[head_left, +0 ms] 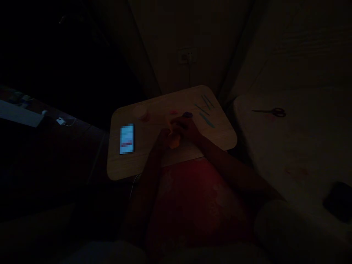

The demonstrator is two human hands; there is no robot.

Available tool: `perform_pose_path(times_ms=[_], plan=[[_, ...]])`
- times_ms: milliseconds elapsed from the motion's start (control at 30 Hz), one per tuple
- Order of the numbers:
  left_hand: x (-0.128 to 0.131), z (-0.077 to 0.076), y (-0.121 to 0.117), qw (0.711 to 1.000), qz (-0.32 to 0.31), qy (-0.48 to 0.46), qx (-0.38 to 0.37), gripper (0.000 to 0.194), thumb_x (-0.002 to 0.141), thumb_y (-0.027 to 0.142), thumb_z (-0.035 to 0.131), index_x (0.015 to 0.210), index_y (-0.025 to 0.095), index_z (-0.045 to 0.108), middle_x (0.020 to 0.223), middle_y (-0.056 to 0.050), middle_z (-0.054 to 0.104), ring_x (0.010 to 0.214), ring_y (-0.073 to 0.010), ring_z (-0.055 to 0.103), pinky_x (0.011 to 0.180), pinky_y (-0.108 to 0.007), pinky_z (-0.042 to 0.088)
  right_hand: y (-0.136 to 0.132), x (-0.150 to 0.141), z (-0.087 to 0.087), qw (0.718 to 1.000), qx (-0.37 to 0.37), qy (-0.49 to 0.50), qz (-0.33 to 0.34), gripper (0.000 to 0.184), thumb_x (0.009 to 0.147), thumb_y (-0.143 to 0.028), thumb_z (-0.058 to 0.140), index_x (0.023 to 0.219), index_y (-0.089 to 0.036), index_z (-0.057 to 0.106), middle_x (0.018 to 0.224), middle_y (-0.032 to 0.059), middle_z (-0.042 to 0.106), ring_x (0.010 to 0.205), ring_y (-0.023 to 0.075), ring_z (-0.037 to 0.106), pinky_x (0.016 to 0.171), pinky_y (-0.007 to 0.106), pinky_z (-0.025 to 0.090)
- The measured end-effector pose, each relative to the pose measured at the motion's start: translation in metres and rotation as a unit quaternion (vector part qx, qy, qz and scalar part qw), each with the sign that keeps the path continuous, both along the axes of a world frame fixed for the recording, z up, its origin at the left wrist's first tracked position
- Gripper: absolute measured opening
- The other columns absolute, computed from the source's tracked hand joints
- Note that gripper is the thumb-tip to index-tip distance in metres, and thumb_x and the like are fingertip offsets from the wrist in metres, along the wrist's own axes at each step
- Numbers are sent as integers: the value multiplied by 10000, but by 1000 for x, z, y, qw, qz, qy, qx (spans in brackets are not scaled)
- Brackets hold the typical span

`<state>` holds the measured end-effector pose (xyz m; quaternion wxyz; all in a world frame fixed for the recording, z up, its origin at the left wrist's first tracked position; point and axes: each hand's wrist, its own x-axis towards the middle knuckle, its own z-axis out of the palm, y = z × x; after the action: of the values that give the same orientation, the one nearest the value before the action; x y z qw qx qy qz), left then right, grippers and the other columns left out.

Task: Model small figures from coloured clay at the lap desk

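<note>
Nearest, a red cloth [192, 198] is seen below the hands, between the forearms. Over the wooden table [123, 167], an orange piece [173, 140] is held between the left hand [164, 135] and the right hand [187, 126]; the fingers are bent about it, but which fingertips are pinching cannot be told in the dim light. A lit phone [127, 138] is laid well to the left of the hands. Just beyond the right hand a purple lump [187, 114] is seen; to its right, a teal tool [207, 120] is placed. Scissors [272, 111] are laid farther right, on a pale surface [264, 146]. Beyond the hands, a wall socket [187, 55] is mounted.
</note>
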<state>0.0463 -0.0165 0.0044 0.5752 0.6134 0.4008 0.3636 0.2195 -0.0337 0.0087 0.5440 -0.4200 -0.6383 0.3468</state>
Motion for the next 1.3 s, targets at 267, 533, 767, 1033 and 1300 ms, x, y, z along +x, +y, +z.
perform_pose_path(times_ms=[267,533,767,1033,1300], plan=[[1,-1,1,998,-40,39,-24,501,722,617,849,637,144,707,619,-50,662,541,-154,593,477,-256,418,6,5,-6,996,-57,57,49,467,816,-649,773,865,-188,718,796,33,674,763,174,596,702,300,483],[8,8,-2,996,-21,-28,-87,578,651,697,865,654,144,699,590,-30,626,500,-136,551,478,-274,416,-1,3,-3,992,-61,110,13,420,838,-618,782,859,-213,677,826,28,645,799,179,598,718,314,514],[16,14,-5,984,51,-128,-113,585,744,680,821,578,181,563,508,19,496,439,-91,463,448,-246,379,6,51,35,923,-26,313,-223,464,912,-727,654,964,-269,605,908,-11,669,774,124,674,588,210,516],[18,7,3,987,129,-86,51,567,789,730,785,719,187,636,703,-24,633,668,-154,595,617,-274,497,36,12,81,993,-38,81,-79,408,861,-633,760,805,-241,660,661,-21,610,603,134,583,547,251,487],[11,-1,16,963,244,-108,21,494,827,674,790,903,197,686,923,-75,747,827,-210,705,652,-276,550,110,-67,99,965,29,-259,4,244,984,-394,643,1023,-199,784,1052,112,786,1043,266,712,943,398,538]])
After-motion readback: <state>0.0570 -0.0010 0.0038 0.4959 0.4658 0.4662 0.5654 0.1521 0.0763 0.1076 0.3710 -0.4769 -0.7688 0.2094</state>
